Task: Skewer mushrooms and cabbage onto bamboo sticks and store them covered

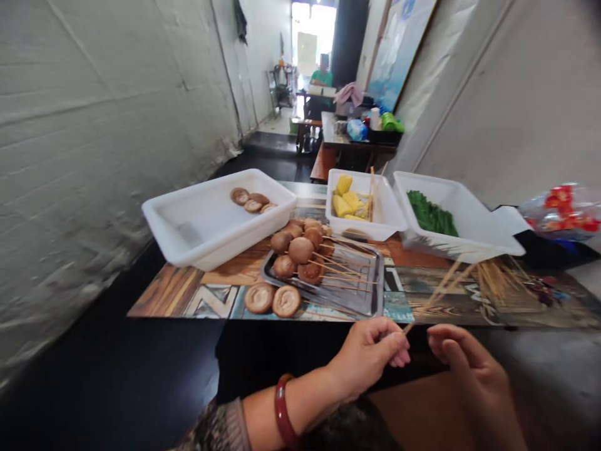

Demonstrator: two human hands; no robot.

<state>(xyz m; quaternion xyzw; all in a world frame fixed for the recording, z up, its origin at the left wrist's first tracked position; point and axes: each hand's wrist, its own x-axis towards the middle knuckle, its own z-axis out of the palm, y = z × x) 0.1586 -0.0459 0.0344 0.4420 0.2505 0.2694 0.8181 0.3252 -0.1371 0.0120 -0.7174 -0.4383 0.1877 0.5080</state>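
Pinching thin tan wooden skewers [425, 308], the left hand [373, 351] is facing the right hand [474, 363] with curled fingers; wood-print mat [162, 291] lettering is looking unclear.

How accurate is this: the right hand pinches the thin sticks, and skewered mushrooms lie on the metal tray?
Wrong hand: the head view shows the left hand pinching the thin sticks. Skewered mushrooms do lie on the metal tray.

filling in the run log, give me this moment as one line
left hand: pinching bare skewers | right hand: nothing visibly held | metal tray: skewered mushrooms
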